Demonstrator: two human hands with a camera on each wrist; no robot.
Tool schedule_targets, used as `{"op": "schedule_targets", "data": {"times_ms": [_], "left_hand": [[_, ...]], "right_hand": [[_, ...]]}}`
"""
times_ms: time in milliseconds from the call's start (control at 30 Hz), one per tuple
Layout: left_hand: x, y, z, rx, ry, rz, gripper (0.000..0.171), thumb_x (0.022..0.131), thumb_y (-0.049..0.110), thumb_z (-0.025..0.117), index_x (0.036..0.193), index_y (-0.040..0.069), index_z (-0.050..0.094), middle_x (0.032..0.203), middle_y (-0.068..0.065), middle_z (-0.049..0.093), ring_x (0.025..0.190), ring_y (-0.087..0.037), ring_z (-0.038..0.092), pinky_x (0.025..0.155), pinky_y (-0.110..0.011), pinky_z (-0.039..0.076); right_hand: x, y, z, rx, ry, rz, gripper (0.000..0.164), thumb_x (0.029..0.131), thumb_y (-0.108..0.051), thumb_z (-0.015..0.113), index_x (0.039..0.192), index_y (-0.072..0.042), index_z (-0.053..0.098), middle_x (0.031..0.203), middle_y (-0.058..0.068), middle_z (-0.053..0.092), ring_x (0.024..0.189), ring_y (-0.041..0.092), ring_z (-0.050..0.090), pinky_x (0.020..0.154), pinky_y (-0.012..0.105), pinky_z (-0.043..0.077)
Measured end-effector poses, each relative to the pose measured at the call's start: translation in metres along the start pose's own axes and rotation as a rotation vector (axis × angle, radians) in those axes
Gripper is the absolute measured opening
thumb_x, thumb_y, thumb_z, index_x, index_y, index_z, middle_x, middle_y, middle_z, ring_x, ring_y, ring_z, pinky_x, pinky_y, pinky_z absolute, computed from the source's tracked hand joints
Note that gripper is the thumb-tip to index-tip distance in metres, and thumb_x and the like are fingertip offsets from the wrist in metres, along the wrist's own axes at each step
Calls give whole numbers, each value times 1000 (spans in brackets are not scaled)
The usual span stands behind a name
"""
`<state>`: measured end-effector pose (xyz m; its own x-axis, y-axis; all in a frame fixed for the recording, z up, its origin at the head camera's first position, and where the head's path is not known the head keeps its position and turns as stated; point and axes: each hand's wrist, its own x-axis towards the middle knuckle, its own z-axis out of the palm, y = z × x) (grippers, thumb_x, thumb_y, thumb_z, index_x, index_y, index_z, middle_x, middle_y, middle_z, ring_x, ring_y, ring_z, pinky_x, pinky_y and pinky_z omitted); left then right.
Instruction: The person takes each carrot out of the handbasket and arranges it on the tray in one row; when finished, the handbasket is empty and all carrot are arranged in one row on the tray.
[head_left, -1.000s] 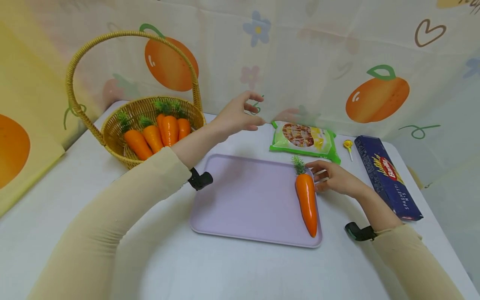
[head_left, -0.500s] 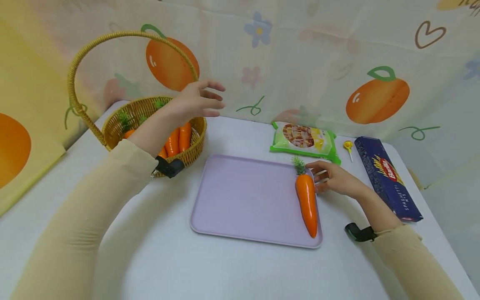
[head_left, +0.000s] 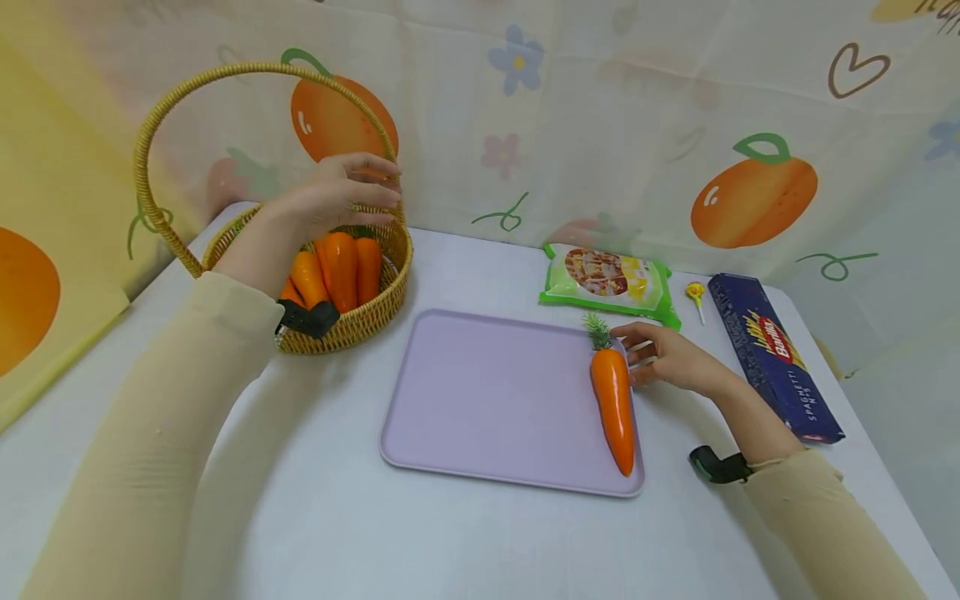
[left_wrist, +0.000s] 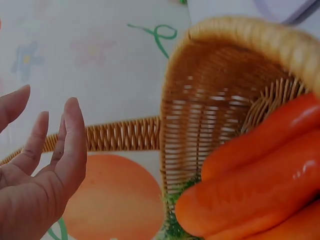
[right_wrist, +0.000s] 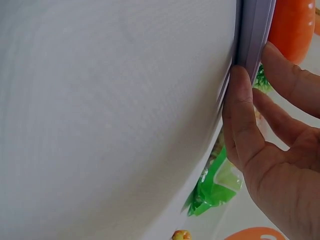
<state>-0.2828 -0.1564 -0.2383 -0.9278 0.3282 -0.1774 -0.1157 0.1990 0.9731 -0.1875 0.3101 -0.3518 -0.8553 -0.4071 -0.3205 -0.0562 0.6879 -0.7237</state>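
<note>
At the left of the table (head_left: 487, 542), one wicker basket (head_left: 375, 312), arched handle, holding at least four glossy carrots (head_left: 341, 271).

Item, changed: the left hand (head_left: 333, 198), which we saw beyond the tray's far edge a second ago, has shifted left to hang above the basket, fingers extended, nothing held. Contact with the handle: we cannot tell. We read this as bringing it back to the carrot stock, none yet taken.

Item, centre: one lilac tray (head_left: 502, 400), bearing a single carrot (head_left: 617, 412) along its right edge, leafy end far.

Item, unchanged: the right hand (head_left: 667, 354), digits bent about the tray's right rim, holding it; we judge it steadies the tray.

Far right: one green snack bag (head_left: 607, 279), one yellow lollipop (head_left: 695, 290), one Barilla spaghetti box (head_left: 772, 358).
</note>
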Motion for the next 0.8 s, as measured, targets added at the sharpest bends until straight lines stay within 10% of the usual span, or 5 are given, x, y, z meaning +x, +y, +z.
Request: {"op": "schedule_targets", "data": {"times_ms": [367, 800], "left_hand": [[2, -12, -39, -126, 69, -63, 52, 93, 15, 66, 139, 11, 41, 123, 3, 49, 104, -11, 58, 80, -21, 59], [6, -34, -60, -64, 180, -134, 27, 95, 19, 63, 118, 18, 49, 113, 6, 49, 94, -8, 60, 77, -19, 58]], "right_hand": [[-1, -4, -1, -6, 1, -2, 65, 83, 1, 65, 144, 2, 41, 141, 28, 46, 112, 31, 55, 88, 25, 58], [-1, -2, -1, -4, -1, -1, 66, 83, 0, 65, 144, 2, 41, 141, 28, 45, 114, 32, 55, 88, 25, 58]]}}
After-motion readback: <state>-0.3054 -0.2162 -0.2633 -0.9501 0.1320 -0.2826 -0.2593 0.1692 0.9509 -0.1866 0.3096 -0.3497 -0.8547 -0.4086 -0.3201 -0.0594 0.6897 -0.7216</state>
